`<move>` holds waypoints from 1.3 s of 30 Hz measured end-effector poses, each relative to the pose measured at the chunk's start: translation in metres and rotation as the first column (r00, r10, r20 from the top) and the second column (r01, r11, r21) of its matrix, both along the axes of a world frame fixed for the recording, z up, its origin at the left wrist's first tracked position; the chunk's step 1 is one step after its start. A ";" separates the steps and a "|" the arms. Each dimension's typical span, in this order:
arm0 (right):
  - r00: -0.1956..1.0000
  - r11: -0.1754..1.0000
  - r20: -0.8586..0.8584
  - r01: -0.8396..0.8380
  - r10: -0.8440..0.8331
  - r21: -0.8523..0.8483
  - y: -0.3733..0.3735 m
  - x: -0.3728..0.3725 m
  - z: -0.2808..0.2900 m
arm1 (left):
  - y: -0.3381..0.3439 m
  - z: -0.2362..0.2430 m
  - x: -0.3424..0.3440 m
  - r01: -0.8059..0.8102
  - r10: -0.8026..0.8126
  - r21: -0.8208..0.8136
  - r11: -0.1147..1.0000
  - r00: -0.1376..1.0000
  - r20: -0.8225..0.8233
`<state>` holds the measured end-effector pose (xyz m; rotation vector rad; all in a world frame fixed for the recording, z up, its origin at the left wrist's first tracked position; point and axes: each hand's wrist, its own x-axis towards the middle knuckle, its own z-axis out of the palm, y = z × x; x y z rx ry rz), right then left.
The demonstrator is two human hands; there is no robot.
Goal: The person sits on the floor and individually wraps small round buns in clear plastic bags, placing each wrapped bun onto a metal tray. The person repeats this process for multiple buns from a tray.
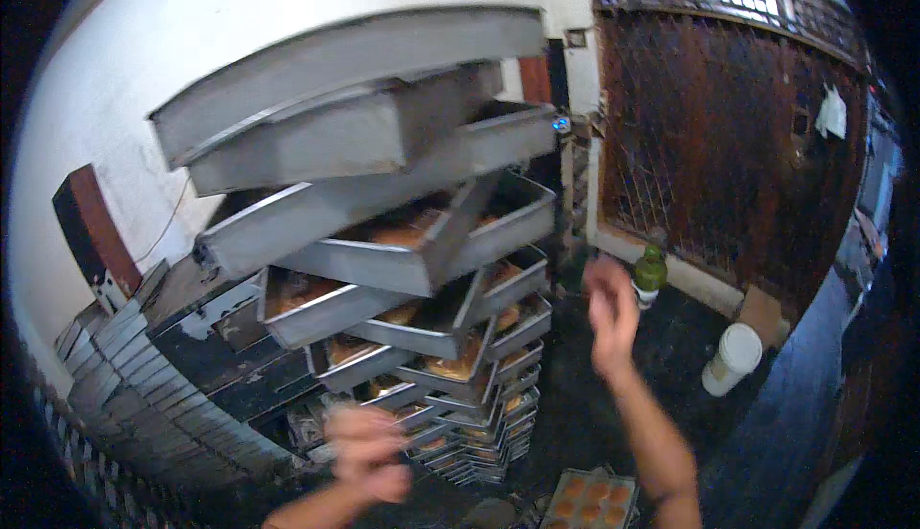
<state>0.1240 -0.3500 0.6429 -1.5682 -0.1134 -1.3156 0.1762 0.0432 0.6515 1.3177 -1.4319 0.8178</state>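
Tall stack of pans rises between two bare hands

From the head view, I see the stack of metal pans (374, 261) straight ahead, its long axis upright, pans crossed at angles, browned bakes in many. The left hand (367, 452) looks nearer, curled and blurred before the stack's lower left; I can't tell whether it touches or grips. The right hand (613, 318) is raised off to the right, fingers loose and holding nothing, well apart from the left. A tray of buns (591, 502) sits low between them. Along the dark floor's far edge, below the brown door (714, 136), are a green bottle (651, 275) and white bucket (732, 360).
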 end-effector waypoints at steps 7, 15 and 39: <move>0.126 0.824 -0.990 0.566 -0.066 0.017 0.148 -0.313 -0.513 | -0.069 -0.419 -0.080 0.397 0.326 0.704 0.589 0.680 -0.657; -0.272 0.478 -0.955 0.828 -0.115 -0.293 0.439 -0.411 -0.633 | -0.092 -0.654 -0.088 0.156 -0.053 0.988 -0.002 0.986 -0.156; -0.587 -0.310 -0.732 0.665 0.345 -0.679 0.697 -0.587 -0.836 | 0.002 -0.638 -0.213 0.909 -0.504 0.414 -0.040 0.339 -0.794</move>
